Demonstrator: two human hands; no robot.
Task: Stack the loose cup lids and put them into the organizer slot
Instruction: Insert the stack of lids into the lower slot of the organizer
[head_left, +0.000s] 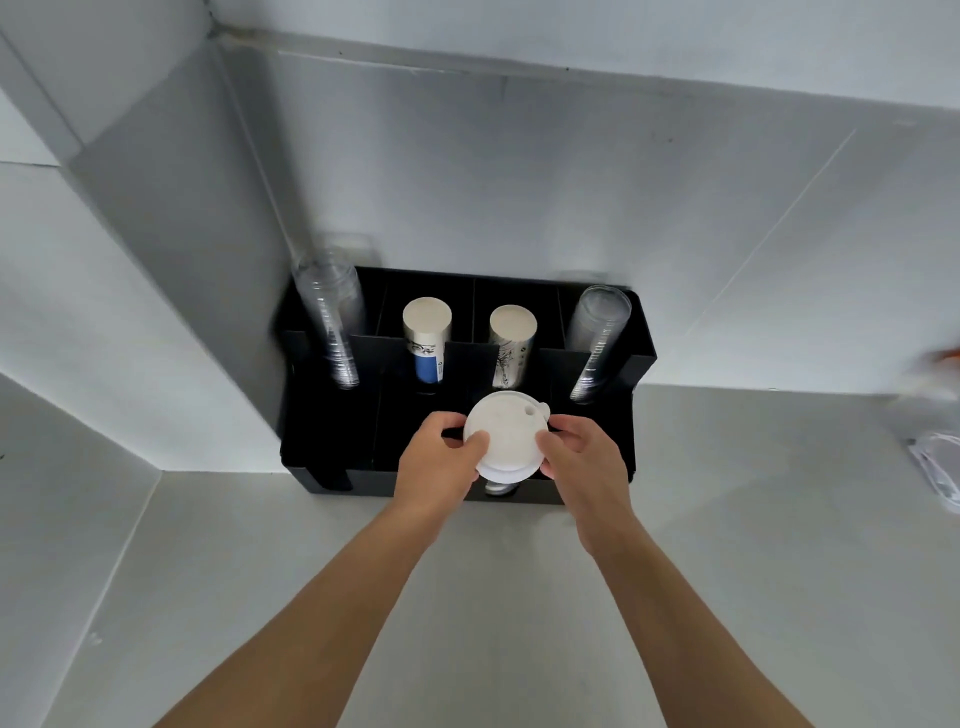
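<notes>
A stack of white cup lids (506, 439) is held between both hands just above the front middle slot of the black organizer (597, 488). My left hand (439, 465) grips the stack's left edge, thumb on top. My right hand (584, 460) grips its right edge. The top lid shows a sip hole and a small tab at its far right. The lower lids jut out slightly toward me. The slot beneath is mostly hidden by the lids and hands.
The organizer's back row holds two stacks of clear plastic cups (332, 322) (597, 343) and two stacks of paper cups (427, 338) (511, 345). It stands in a wall corner on a pale counter (467, 597). Clear plastic items (940, 467) lie at the right edge.
</notes>
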